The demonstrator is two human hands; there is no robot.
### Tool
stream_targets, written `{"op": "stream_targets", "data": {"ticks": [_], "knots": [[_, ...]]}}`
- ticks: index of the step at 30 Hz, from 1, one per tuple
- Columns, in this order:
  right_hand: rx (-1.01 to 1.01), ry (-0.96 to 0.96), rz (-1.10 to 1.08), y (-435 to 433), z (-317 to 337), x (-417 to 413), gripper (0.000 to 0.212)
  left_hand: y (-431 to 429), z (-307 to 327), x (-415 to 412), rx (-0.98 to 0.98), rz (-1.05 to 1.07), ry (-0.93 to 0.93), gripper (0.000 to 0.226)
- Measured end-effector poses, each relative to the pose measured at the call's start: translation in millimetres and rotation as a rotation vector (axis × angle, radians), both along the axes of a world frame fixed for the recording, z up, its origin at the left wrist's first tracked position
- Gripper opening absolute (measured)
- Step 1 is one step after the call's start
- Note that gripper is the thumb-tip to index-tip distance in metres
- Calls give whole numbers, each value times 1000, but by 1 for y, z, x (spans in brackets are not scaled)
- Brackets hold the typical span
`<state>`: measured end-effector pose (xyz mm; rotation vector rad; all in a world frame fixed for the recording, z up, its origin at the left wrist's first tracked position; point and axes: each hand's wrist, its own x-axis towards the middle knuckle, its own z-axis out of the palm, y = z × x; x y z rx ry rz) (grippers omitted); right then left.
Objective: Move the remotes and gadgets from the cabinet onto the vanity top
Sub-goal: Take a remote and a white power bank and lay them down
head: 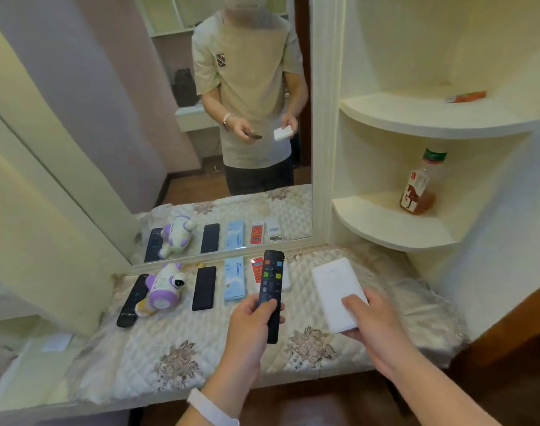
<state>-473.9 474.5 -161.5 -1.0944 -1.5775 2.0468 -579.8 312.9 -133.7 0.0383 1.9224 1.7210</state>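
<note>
buttoned remote (270, 295), gripped by the left hand (250, 321), thumb curled on its face, above the quilted counter (201, 348). to its right, white flat gadget (333, 290), held at its near end by the right hand (367, 321). far row on the counter: long black remote (132, 302), toy robot (162, 287), dark slab (204, 288), blue remote (234, 279), red gadget (256, 269).

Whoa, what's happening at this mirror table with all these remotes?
A person at the vanity top is laying out gadgets. The left hand grips a black remote with coloured buttons and the right hand holds a flat white device, both above the top, not yet set down. Lying in a row by the mirror: a long dark remote, a purple toy robot, a black slab, a light blue remote and a small red gadget.
</note>
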Motion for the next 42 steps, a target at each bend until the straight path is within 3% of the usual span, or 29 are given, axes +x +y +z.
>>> {"op": "stream_targets", "data": {"ticks": [14, 21, 33, 39, 42], "knots": [[1, -254, -7, 73, -82, -99, 16, 81, -94, -107, -152, -78, -186, 15], [-46, -439, -12, 119, -128, -145, 29, 127, -148, -167, -223, -194, -320, 19], [-154, -481, 10, 163, -179, -177, 28, 194, -196, -194, -277, -227, -466, 29], [-153, -537, 172, 172, -204, -179, 32, 198, -213, -187, -385, -252, -391, 39], [39, -613, 304, 175, -208, -175, 37, 199, -210, -174, -468, -290, -260, 43]]}}
